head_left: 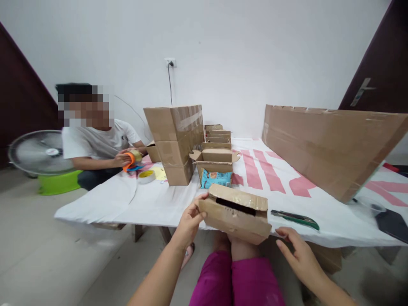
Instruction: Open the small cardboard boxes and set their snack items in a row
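Observation:
A small brown cardboard box (234, 221) is tilted at the table's near edge, above my knees. Along its top runs a dark gap between the flaps. My left hand (191, 219) grips the box's left end, thumb in front and fingers behind. Just off the box's right end, my right hand (295, 250) is apart from it, fingers spread with nothing in them. A green utility knife (296, 219) lies on the table near that hand. Behind the box is a blue snack packet (216, 178), leaning against an open carton (214, 157).
Stacked taped cartons (172, 144) stand left of centre. A large cardboard panel (325, 144) rises at the right. A person (98, 144) at the left holds an orange tape dispenser (129, 162). A tape roll (146, 176) and a dark phone-like slab (392, 224) lie on the white-covered table (105, 208).

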A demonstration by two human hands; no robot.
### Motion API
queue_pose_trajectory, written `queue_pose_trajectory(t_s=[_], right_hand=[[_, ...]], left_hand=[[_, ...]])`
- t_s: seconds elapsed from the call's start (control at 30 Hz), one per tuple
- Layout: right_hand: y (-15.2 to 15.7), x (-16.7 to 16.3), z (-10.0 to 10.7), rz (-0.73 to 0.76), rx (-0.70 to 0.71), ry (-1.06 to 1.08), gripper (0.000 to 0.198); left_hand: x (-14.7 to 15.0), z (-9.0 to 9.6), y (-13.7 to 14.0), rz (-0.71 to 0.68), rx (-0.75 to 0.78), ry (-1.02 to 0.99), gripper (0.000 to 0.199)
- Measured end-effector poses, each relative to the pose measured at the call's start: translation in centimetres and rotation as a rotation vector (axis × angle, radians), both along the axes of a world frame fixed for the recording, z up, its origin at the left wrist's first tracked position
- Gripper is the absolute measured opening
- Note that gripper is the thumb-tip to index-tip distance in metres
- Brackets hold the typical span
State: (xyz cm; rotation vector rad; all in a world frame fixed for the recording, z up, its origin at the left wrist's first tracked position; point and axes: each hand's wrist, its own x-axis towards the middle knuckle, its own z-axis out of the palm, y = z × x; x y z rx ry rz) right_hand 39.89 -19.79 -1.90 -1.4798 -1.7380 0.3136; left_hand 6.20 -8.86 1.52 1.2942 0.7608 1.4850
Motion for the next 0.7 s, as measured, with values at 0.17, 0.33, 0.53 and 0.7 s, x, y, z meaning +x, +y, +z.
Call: queue_pose_trajectory(t_s=[0.17,0.33,0.53,0.7], right_hand=[[1.1,-0.9,4.8,0.032,0.258,0.032,0.021],[2.7,-4.1,9.6,0.449,0.285,-0.066,0.018],[5.0,-6.9,11.4,0.566,0.104,-0.533,0.021],[4.0,-6.5,11.7,0.359,0.311,-0.747,0.017]], left_hand=[[0.4,-1.1,-0.6,0.003,0.091,0.036,0.027],[1.1,-2.1,-0.4,0.062,0.093,-0.027,0.022],[1.7,-2.1,-1.2,0.097,0.062,-0.075,0.023],[2.0,-2.7,-2.7,0.105,0.042,-0.153,0.018]])
